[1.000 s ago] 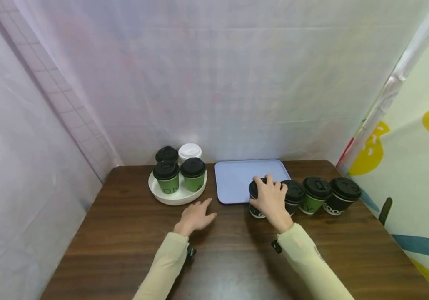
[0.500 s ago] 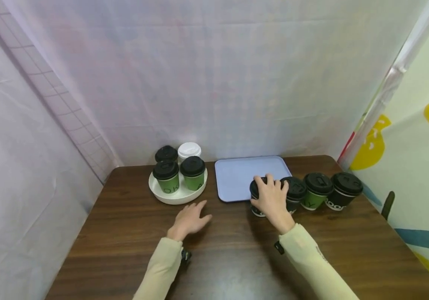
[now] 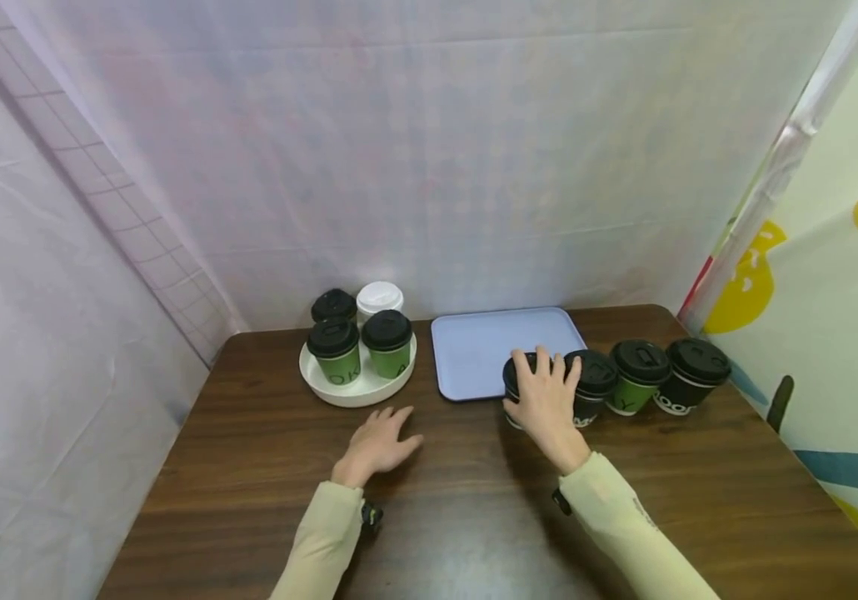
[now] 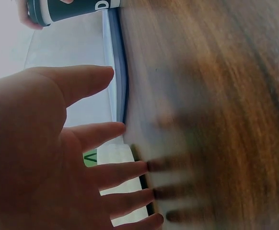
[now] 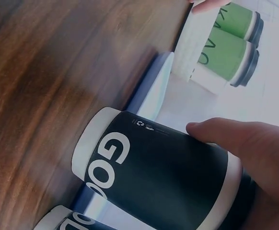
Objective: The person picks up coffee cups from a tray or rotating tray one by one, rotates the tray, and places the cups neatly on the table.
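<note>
Right hand (image 3: 551,408) is gripping a black cup (image 5: 163,167): fingers clamping it near the top, thumb lying along its left side, the rest arching over the lid (image 3: 511,377). Cup is standing upright, long axis vertical, its base seemingly resting on the bench (image 3: 444,517) below the fingers. Blue tray (image 3: 470,354) is lying just beyond those fingers, mostly ahead and to their left; that offset is what any move of the cup seems to turn on. Second black cup (image 3: 594,375) is standing just right of the fingers; contact with them, cannot tell. Left hand (image 3: 375,442) is hovering farther from the cup, fingers apart and holding nothing, white dish (image 3: 354,400) lying just beyond their tips.
</note>
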A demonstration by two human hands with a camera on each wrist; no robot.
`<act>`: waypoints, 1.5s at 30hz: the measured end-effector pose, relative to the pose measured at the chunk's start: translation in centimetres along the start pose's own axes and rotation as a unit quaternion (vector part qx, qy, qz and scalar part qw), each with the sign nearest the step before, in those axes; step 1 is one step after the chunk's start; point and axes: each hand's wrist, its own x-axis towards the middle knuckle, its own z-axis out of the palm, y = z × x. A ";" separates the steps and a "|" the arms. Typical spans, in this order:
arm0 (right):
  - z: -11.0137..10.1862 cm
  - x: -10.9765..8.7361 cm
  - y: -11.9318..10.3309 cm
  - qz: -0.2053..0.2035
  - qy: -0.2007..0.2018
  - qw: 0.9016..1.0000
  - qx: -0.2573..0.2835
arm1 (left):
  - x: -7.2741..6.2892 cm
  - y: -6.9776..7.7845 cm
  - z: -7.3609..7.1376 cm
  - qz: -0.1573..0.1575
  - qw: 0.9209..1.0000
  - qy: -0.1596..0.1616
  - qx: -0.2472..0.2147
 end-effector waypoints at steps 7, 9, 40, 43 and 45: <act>-0.2 0.0 0.0 0.009 -0.033 0.999 0.018 | -0.5 -1.1 -0.6 -0.008 1.000 0.016 -0.002; -0.3 0.0 0.0 0.012 -0.043 0.999 0.023 | -0.8 -1.6 -1.0 -0.013 1.000 0.020 -0.001; 1.7 4.3 -11.7 -0.120 0.006 0.984 0.128 | -0.3 -11.5 -7.5 -0.147 0.988 0.048 -0.013; 2.6 5.4 -12.5 -0.126 0.006 0.981 0.144 | 0.0 -12.1 -7.4 -0.152 0.987 0.043 -0.002; 3.1 6.1 -13.0 -0.131 0.004 0.979 0.155 | 0.1 -12.6 -7.3 -0.154 0.987 0.044 0.009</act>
